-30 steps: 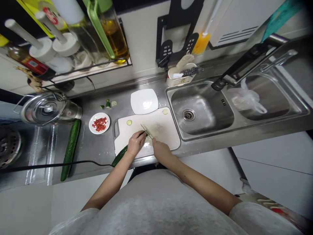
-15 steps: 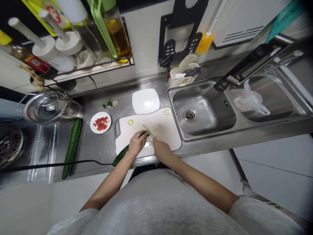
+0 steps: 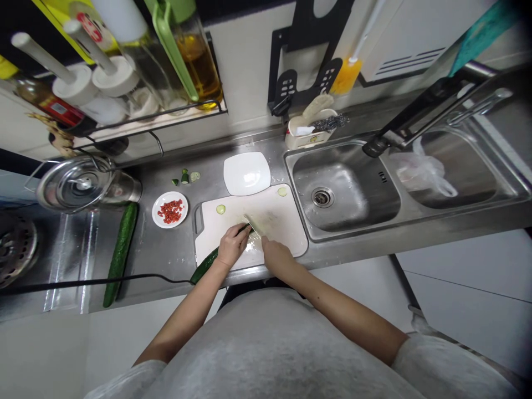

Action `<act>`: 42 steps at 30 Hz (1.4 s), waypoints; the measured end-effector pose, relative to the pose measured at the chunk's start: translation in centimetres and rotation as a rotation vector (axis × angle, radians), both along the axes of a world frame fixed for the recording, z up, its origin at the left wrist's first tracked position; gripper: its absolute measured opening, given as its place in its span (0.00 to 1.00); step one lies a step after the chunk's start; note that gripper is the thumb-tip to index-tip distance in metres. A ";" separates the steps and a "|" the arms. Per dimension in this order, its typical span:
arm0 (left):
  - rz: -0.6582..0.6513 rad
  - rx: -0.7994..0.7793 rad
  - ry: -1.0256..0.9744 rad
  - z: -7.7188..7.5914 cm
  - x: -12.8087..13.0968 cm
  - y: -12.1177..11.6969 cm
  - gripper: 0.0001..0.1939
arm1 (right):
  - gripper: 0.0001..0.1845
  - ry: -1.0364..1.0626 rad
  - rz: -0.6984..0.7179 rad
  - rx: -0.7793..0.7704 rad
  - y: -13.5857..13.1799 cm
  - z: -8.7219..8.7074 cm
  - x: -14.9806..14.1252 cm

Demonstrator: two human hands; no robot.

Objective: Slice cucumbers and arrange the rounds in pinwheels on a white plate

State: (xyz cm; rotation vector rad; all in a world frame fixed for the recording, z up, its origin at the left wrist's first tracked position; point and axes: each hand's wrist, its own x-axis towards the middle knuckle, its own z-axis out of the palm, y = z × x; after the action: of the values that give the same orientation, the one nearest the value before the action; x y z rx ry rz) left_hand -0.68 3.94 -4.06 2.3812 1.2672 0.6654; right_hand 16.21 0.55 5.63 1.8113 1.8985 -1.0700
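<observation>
My left hand (image 3: 231,245) presses down on a dark green cucumber (image 3: 204,266) that lies across the near part of the white cutting board (image 3: 282,221). Its fingers are curled over the cut end. My right hand (image 3: 276,256) grips a knife (image 3: 254,224) whose blade stands against that cut end, beside my left fingertips. Pale cucumber slices lie under the blade. One loose slice (image 3: 220,209) rests near the board's far left corner and another (image 3: 282,191) at its far right corner.
A white square plate (image 3: 246,173) sits behind the board. A small dish of chopped red chilli (image 3: 170,210) and a whole cucumber (image 3: 120,252) lie to the left, with a steel pot (image 3: 85,185) beyond. A double sink (image 3: 344,188) is to the right. A black cable (image 3: 95,281) runs along the counter edge.
The knife blade has shifted slightly along the cucumber's cut end. Both hands stay in the same spot on the board.
</observation>
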 end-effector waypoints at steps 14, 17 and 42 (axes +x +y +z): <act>-0.002 -0.002 0.001 0.0 0.0 0.0 0.15 | 0.19 0.008 -0.010 -0.013 0.0 0.1 0.2; 0.000 -0.005 -0.007 0.1 0.0 0.0 0.15 | 0.19 0.013 -0.009 -0.011 0.0 -0.1 0.3; 0.066 0.051 -0.006 0.6 0.5 -0.6 0.14 | 0.17 -0.075 -0.008 0.101 -0.7 -1.9 1.2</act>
State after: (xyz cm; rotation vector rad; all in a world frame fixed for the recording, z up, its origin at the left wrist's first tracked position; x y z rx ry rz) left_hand -0.14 3.35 -3.44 2.3851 1.3471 0.7322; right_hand 17.43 -0.16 3.75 1.8867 1.9354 -0.9104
